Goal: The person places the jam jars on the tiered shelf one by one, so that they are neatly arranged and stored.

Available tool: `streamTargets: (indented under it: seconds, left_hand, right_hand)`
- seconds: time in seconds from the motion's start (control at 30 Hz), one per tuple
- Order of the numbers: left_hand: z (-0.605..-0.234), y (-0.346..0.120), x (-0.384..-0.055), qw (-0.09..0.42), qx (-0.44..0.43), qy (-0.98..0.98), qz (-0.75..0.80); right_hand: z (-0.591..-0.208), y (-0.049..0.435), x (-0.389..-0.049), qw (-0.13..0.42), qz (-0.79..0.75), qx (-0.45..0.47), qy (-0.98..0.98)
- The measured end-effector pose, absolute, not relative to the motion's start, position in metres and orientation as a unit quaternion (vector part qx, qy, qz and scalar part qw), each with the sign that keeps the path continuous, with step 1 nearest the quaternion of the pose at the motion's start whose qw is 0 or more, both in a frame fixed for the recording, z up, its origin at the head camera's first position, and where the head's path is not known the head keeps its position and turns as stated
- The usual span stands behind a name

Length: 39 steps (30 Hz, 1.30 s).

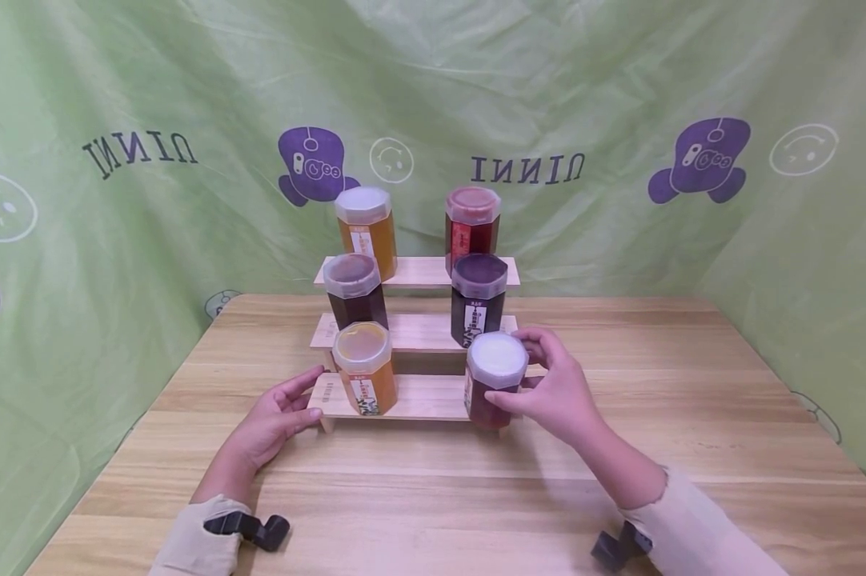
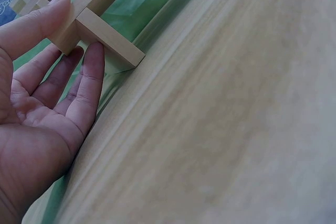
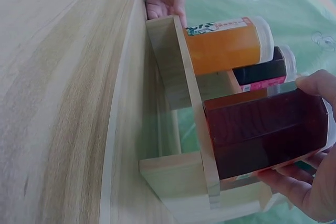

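A three-step wooden display rack point(image 1: 426, 398) stands on the table with octagonal jars on its steps. My right hand point(image 1: 559, 392) grips a dark red jar point(image 3: 268, 135) with a white lid, thumb on one side and fingers on the other. That jar is at the right end of the lowest step, its base right at the board in the right wrist view. My left hand point(image 1: 278, 420) holds the left end of the same step, thumb point(image 2: 60, 9) at the board's edge and fingers beneath. An orange jar point(image 1: 366, 380) stands on this step near the left hand.
On the middle step are two dark jars, a left one point(image 1: 357, 300) and a right one point(image 1: 479, 308). The top step bears a yellow-orange jar point(image 1: 368, 236) and a red jar point(image 1: 472, 228). A green printed curtain point(image 1: 418, 80) hangs behind the wood-grain table point(image 1: 418, 496).
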State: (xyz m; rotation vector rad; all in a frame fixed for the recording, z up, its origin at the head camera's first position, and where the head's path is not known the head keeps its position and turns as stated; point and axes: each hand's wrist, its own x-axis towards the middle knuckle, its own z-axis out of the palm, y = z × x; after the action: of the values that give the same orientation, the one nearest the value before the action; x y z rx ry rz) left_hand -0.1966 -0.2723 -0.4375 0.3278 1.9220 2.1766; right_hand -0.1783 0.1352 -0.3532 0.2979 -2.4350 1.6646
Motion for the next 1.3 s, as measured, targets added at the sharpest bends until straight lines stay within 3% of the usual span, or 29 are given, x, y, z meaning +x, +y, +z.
streamTargets:
  seconds: [1.3]
  left_hand:
    - [-0.439, -0.274, -0.199, 0.115, 0.104, 0.655, 0.739]
  right_hand:
    - [-0.360, 0.124, -0.188, 0.094, 0.582, 0.145, -0.795]
